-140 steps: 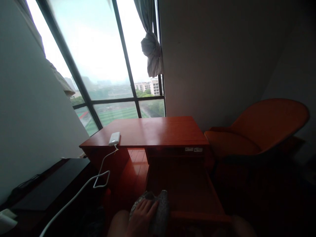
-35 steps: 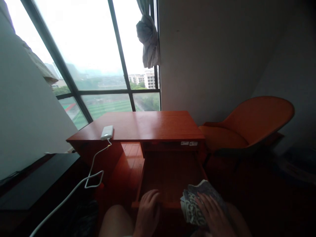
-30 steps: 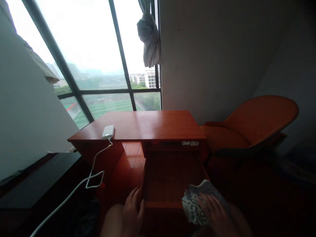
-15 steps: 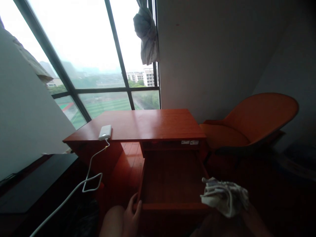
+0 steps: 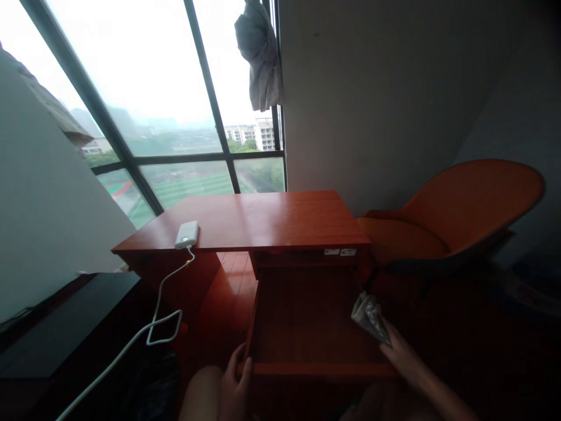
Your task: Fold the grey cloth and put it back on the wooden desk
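Note:
An open desk drawer [image 5: 307,369] juts out toward me from the red-brown desk [image 5: 272,222]. My left hand [image 5: 236,377] is closed around its front left corner, fingers over the side wall and thumb at the front. At the drawer's right side, my right hand [image 5: 397,345] grips a crumpled pale cloth [image 5: 369,316]. The cloth hangs over the right side wall, partly inside the drawer; whether it touches the wood I cannot tell. Shadow darkens the inside of the drawer, and only its bare brown bottom shows.
A white power bank [image 5: 187,234] lies on the desk's left part, with a white cable [image 5: 127,345] looping down from it. On the right stands an orange chair [image 5: 477,210]. A dark flat surface [image 5: 74,327] lies at the left. Behind the desk is a large window [image 5: 175,117].
My right hand has moved forward and left with the cloth, from the front right corner to the drawer's right side. The cloth looks more bunched. My left hand stays put.

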`<state>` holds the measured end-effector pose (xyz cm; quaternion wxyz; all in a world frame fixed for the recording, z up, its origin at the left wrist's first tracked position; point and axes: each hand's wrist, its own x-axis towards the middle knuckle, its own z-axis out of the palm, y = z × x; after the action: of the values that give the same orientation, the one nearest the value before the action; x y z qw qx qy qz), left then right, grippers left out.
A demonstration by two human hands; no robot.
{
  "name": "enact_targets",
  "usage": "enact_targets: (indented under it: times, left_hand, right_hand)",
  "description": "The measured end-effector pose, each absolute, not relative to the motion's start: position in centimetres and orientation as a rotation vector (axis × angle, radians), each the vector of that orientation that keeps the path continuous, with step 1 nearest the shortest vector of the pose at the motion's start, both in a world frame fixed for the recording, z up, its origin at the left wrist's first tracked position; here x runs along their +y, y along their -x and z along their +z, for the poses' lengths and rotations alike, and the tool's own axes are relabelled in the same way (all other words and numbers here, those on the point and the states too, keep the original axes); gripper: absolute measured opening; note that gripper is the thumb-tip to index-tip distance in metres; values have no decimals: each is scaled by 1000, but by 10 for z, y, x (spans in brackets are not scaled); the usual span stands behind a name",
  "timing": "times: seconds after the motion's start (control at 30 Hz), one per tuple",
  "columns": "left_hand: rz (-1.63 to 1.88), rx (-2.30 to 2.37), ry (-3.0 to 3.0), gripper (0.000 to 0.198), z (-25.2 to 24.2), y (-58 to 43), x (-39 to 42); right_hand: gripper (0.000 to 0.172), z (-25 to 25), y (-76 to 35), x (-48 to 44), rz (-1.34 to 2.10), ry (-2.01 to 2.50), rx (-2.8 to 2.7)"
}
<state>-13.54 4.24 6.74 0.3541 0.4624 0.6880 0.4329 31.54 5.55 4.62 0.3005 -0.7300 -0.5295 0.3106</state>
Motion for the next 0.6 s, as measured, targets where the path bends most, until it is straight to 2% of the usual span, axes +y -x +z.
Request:
enact_targets:
  times: [0.07, 0.23, 0.6]
  left_hand:
    - [1139, 1766, -1172, 61, 67, 137, 44]
    - [1174, 1734, -1081, 64, 64, 139, 45]
    - [1196, 1565, -944, 68, 62, 137, 38]
  right_hand:
    - [78, 43, -305, 59, 786, 1966, -1551]
    - [81, 38, -295, 74, 600, 2076, -1762]
    - [77, 57, -274, 176, -134, 2298, -2040]
